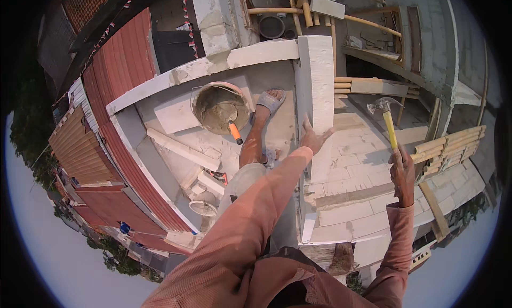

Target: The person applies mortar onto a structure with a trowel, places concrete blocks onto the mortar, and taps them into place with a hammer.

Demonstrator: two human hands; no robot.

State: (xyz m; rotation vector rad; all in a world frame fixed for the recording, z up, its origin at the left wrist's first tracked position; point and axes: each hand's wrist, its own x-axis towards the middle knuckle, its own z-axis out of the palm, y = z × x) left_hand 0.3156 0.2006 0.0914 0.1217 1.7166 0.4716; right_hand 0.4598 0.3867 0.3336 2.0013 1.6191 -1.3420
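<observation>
In my right hand (403, 175), raised over the right side, is a hammer (390, 128) with a yellow handle and a metal claw head, gripped near the handle's lower end. My left hand (316, 138) lies with fingers apart on the top of a white block wall (319, 68) in front of me. Left of that wall, a bucket (207, 124) of grey mortar stands by my sandalled foot (272, 99). A trowel (234, 131) with an orange and black handle sits in the mortar.
A low white block wall (160, 80) bounds the left side, with red metal roofing (114, 55) beyond. Block offcuts (184, 150), a red-and-black tool (219, 177) and a white pail (202, 205) lie near my legs. Bamboo poles (453, 144) and a timber plank (433, 212) are at right.
</observation>
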